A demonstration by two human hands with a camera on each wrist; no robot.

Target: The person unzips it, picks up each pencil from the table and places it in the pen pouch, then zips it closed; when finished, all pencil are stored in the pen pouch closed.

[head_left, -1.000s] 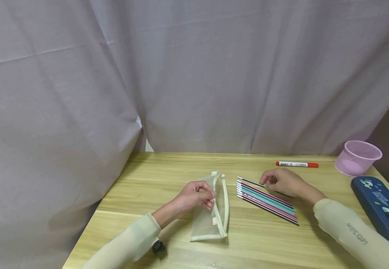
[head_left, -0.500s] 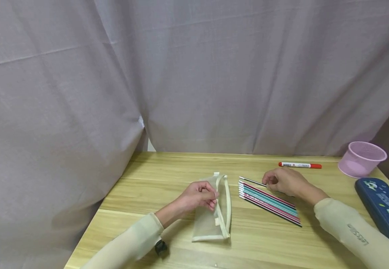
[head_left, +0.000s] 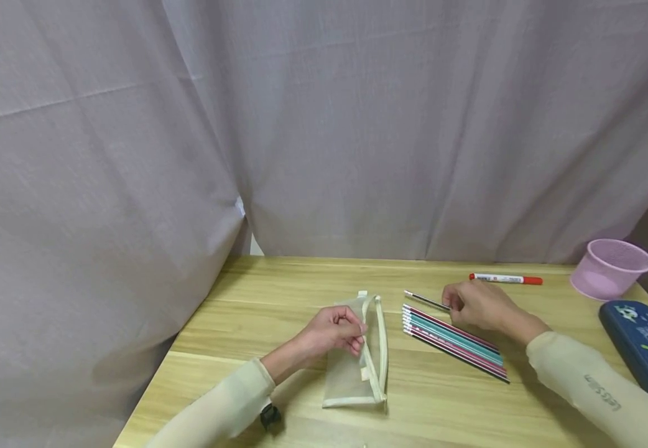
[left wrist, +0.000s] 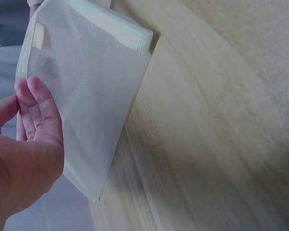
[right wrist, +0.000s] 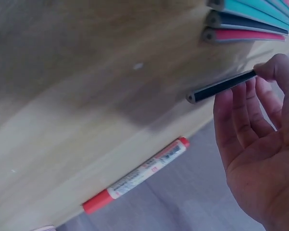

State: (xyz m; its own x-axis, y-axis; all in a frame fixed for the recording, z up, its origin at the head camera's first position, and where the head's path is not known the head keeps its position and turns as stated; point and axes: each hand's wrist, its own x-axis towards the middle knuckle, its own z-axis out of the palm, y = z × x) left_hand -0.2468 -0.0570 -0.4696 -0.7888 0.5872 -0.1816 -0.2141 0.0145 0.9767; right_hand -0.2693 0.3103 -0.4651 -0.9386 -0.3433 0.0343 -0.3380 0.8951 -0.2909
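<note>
A pale mesh zipper pouch [head_left: 349,379] lies on the table with its zip side gaping. My left hand [head_left: 329,331] pinches the near edge of that opening between thumb and fingers; the left wrist view shows the see-through mesh [left wrist: 91,82] spreading beyond the fingertips. To the right, my right hand [head_left: 477,305] pinches a black pencil [head_left: 425,300] with a white eraser end. In the right wrist view the black pencil [right wrist: 221,88] sticks out past the thumb, its shadow on the wood. Just in front of it lies a row of pencils [head_left: 453,342] in red, teal, pink and black.
Behind the right hand lies a red-and-white marker [head_left: 505,279]. A pink mesh cup [head_left: 609,274] stands at the back right corner, with a navy panda pencil case [head_left: 645,348] in front of it. Grey curtain [head_left: 346,137] hangs along the table's back edge.
The black pencil, lying flat beside the row earlier, is now raised a little in my right hand, its eraser end farther from the others. My left hand keeps its hold on the pouch.
</note>
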